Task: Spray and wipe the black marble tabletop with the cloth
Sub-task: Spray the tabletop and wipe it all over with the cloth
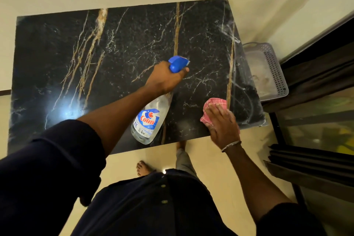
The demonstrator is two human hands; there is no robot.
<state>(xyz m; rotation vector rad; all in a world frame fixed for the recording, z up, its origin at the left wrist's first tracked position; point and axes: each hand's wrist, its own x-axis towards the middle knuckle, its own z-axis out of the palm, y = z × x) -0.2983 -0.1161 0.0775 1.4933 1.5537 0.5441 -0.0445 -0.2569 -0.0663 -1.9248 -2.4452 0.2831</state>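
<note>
Your left hand (166,79) curls round the bottle (148,122) neck over the tabletop (57,53). At its 4 o'clock, your right hand (223,123) presses straight fingers on the cloth (211,104), near the right edge.

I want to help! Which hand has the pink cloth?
The right hand, pressing the cloth on the tabletop; the left hand grips the spray bottle.

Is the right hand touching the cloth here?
Touching. The head view shows the right hand lying flat on the pink cloth, fingers spread over it, pressing it onto the tabletop.
</note>
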